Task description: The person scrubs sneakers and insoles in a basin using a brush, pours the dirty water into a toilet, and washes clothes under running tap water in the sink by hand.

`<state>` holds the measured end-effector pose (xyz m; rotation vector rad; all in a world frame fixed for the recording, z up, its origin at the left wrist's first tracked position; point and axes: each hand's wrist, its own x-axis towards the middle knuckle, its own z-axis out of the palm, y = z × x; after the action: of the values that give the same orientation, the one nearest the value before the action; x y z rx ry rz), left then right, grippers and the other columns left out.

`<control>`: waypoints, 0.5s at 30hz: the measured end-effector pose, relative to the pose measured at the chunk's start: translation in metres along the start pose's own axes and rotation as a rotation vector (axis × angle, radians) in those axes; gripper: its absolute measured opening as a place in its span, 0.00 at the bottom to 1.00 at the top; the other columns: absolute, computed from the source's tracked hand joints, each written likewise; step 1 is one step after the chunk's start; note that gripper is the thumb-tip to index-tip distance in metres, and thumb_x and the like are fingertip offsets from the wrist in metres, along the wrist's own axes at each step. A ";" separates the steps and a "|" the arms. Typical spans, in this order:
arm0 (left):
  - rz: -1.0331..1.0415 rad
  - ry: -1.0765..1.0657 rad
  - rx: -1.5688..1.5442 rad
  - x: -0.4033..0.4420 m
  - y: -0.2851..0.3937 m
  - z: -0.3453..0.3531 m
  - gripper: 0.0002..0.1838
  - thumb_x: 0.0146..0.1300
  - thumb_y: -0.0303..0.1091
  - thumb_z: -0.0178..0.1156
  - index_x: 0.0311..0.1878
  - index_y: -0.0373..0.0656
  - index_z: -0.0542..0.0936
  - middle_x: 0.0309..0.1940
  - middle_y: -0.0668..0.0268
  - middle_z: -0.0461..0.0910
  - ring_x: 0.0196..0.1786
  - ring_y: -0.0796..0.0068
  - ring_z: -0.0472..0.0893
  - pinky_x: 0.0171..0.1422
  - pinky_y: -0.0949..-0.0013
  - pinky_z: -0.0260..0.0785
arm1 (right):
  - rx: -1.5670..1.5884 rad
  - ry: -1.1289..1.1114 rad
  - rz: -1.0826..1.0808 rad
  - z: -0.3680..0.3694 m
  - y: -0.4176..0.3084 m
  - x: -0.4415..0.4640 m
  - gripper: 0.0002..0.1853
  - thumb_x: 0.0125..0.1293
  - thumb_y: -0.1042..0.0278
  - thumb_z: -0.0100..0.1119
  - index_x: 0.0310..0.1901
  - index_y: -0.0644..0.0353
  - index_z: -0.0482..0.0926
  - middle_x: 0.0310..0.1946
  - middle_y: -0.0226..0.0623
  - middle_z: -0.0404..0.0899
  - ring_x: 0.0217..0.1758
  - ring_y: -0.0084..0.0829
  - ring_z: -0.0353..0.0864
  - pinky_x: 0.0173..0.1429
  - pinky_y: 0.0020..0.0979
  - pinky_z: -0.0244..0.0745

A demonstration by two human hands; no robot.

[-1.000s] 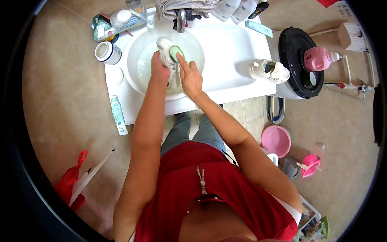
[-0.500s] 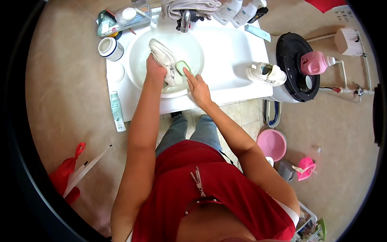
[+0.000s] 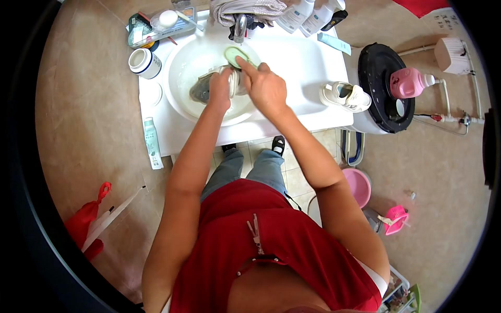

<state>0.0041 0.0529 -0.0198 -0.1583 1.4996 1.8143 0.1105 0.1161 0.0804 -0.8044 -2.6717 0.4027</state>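
Note:
Over the round white washbasin (image 3: 180, 60), my left hand (image 3: 219, 89) is closed on a white shoe (image 3: 200, 91). The shoe lies turned on its side low in the basin, its greyish part facing left, and my fingers cover its middle. My right hand (image 3: 268, 89) grips a light green oval scrub brush (image 3: 236, 55), index finger stretched along its back. That brush is just above the shoe, below the tap (image 3: 240, 28); its bristles are hidden. A second white shoe (image 3: 345, 97) rests on the right end of the counter.
A white jar (image 3: 144, 63), its lid (image 3: 150, 94) and a green tube (image 3: 152, 143) line the left edge. Spray bottles (image 3: 316, 18) and a blue tube (image 3: 334, 44) are at the back. A pink detergent bottle (image 3: 409, 83) stands on a black-lidded bin (image 3: 377, 57) to the right.
The shoe has turned from toe-up to lying sideways and lower in the basin. My left hand has shifted right; my right hand has moved up with the brush toward the tap.

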 end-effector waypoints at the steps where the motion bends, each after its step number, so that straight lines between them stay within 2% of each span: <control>1: 0.051 -0.056 0.059 -0.002 -0.002 0.000 0.15 0.55 0.36 0.59 0.40 0.34 0.78 0.32 0.64 0.76 0.33 0.74 0.74 0.37 0.68 0.66 | -0.030 -0.069 0.047 -0.007 0.006 0.005 0.17 0.62 0.60 0.53 0.53 0.37 0.78 0.23 0.42 0.75 0.24 0.40 0.78 0.28 0.39 0.73; 2: 0.103 -0.114 0.115 -0.004 -0.006 -0.002 0.15 0.55 0.37 0.60 0.40 0.34 0.78 0.30 0.65 0.76 0.32 0.75 0.74 0.36 0.70 0.65 | -0.043 -0.208 0.089 -0.014 0.014 0.011 0.17 0.64 0.57 0.47 0.52 0.39 0.80 0.27 0.47 0.80 0.29 0.43 0.81 0.34 0.41 0.76; 4: 0.214 -0.216 0.245 -0.004 -0.010 -0.006 0.15 0.55 0.37 0.61 0.39 0.35 0.78 0.25 0.69 0.75 0.27 0.80 0.71 0.32 0.74 0.62 | 0.049 -0.351 0.086 -0.015 0.031 0.015 0.18 0.64 0.57 0.45 0.53 0.39 0.79 0.31 0.46 0.81 0.30 0.44 0.81 0.37 0.40 0.76; 5: 0.195 -0.256 0.211 -0.003 -0.012 -0.008 0.14 0.55 0.37 0.61 0.38 0.35 0.78 0.25 0.70 0.75 0.27 0.81 0.71 0.32 0.74 0.62 | 0.098 -0.426 0.082 -0.013 0.036 0.017 0.18 0.65 0.57 0.44 0.54 0.39 0.78 0.32 0.46 0.82 0.31 0.44 0.81 0.39 0.40 0.76; 6: 0.177 -0.294 0.179 -0.010 -0.003 -0.008 0.14 0.55 0.37 0.61 0.38 0.35 0.78 0.26 0.70 0.75 0.27 0.81 0.70 0.32 0.74 0.62 | 0.144 -0.436 0.108 -0.011 0.036 0.019 0.18 0.64 0.58 0.44 0.52 0.40 0.79 0.35 0.45 0.82 0.36 0.46 0.81 0.44 0.42 0.76; 7: 0.162 -0.332 0.151 -0.012 0.002 -0.010 0.14 0.55 0.38 0.62 0.38 0.36 0.78 0.26 0.71 0.75 0.27 0.82 0.70 0.33 0.74 0.62 | 0.183 -0.439 0.123 -0.005 0.036 0.021 0.18 0.64 0.58 0.43 0.53 0.41 0.79 0.36 0.46 0.82 0.37 0.47 0.81 0.45 0.42 0.76; 8: 0.100 -0.460 0.177 0.005 -0.006 -0.028 0.18 0.55 0.33 0.60 0.49 0.37 0.75 0.39 0.68 0.77 0.41 0.79 0.74 0.47 0.74 0.65 | 0.222 -0.438 0.139 0.005 0.038 0.023 0.18 0.65 0.58 0.43 0.53 0.42 0.78 0.36 0.47 0.82 0.38 0.47 0.81 0.46 0.42 0.75; 11: -0.036 -0.461 0.416 0.020 -0.008 -0.050 0.21 0.54 0.33 0.62 0.51 0.37 0.74 0.42 0.67 0.77 0.43 0.78 0.75 0.49 0.73 0.66 | 0.360 -0.345 0.144 0.063 0.049 0.029 0.19 0.67 0.58 0.42 0.55 0.44 0.76 0.37 0.49 0.81 0.40 0.50 0.80 0.47 0.44 0.74; 12: -0.019 -0.547 0.527 0.018 0.001 -0.052 0.24 0.53 0.33 0.63 0.53 0.36 0.72 0.44 0.66 0.76 0.44 0.75 0.76 0.49 0.72 0.67 | 0.411 -0.304 0.138 0.087 0.054 0.029 0.19 0.67 0.57 0.41 0.56 0.45 0.75 0.38 0.50 0.81 0.41 0.51 0.80 0.48 0.45 0.74; 15: -0.219 -0.510 0.624 0.015 0.019 -0.058 0.26 0.52 0.34 0.64 0.55 0.37 0.71 0.44 0.65 0.76 0.46 0.74 0.75 0.50 0.71 0.67 | 0.420 -0.205 0.257 0.142 0.060 0.029 0.20 0.69 0.57 0.40 0.59 0.47 0.71 0.37 0.54 0.80 0.40 0.54 0.79 0.48 0.47 0.72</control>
<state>-0.0387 0.0079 -0.0304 0.4019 1.5175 1.0405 0.0627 0.1565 -0.0637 -1.0136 -2.5222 1.1199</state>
